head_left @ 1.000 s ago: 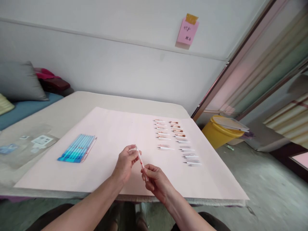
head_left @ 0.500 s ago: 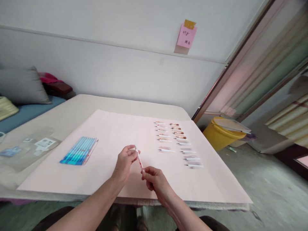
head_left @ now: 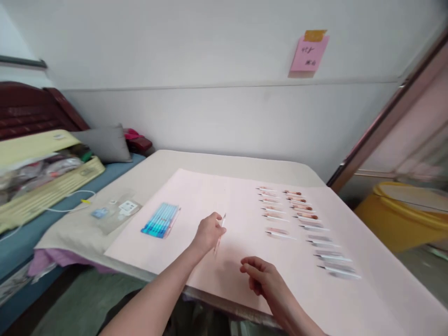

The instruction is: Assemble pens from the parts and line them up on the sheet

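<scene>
My left hand (head_left: 209, 232) is closed on a thin white pen (head_left: 220, 232) and holds it upright over the pink paper sheet (head_left: 224, 200). My right hand (head_left: 263, 278) hangs a little to the right and nearer to me, fingers curled, apart from the pen; whether it holds anything small is not visible. To the left of my left hand lies a flat pack of blue pens (head_left: 161, 220). To the right, two rows of small pen parts (head_left: 297, 219) lie on the sheet.
The sheet covers a beige table (head_left: 164, 163) against a white wall. A clear plastic bag with labels (head_left: 115, 211) lies at the table's left. A bed with a yellow case (head_left: 45, 182) is at left, a yellow bucket (head_left: 402, 214) at right.
My right hand has let go of the pen and dropped back; the left hand alone keeps it. The view has swung to the left, showing more of the bed.
</scene>
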Motion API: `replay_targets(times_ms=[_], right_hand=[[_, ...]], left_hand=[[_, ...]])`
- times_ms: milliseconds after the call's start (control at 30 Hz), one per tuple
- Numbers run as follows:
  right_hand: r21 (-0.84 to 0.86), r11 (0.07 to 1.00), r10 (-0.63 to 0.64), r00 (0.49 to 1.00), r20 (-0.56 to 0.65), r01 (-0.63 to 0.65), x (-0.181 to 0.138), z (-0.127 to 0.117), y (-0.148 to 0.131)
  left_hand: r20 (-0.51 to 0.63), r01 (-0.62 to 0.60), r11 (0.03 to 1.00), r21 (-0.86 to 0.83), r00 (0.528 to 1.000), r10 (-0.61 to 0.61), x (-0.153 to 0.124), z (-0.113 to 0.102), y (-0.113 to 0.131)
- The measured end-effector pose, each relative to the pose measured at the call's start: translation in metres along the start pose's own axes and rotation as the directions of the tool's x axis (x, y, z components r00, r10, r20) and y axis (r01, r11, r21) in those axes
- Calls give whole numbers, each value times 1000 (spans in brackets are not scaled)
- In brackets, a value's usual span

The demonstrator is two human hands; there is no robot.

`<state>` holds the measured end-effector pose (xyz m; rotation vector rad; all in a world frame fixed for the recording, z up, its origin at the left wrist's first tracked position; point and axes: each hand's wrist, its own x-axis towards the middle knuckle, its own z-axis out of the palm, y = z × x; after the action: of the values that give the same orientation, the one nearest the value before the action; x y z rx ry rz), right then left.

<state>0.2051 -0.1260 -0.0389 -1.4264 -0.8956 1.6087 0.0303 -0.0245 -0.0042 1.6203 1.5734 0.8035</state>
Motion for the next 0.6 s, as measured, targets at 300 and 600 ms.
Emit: replay_targets(times_ms=[300,600], right_hand=[[6,1000,-26,999,-20,26,-6,1,-8],[28,999,-23,999,-36,24,2,-6,-6]], left_hand=[[-228,166,939,302,969,-97,36,-65,-46],[-97,103,828,551,994,-59,30,-43,-33]])
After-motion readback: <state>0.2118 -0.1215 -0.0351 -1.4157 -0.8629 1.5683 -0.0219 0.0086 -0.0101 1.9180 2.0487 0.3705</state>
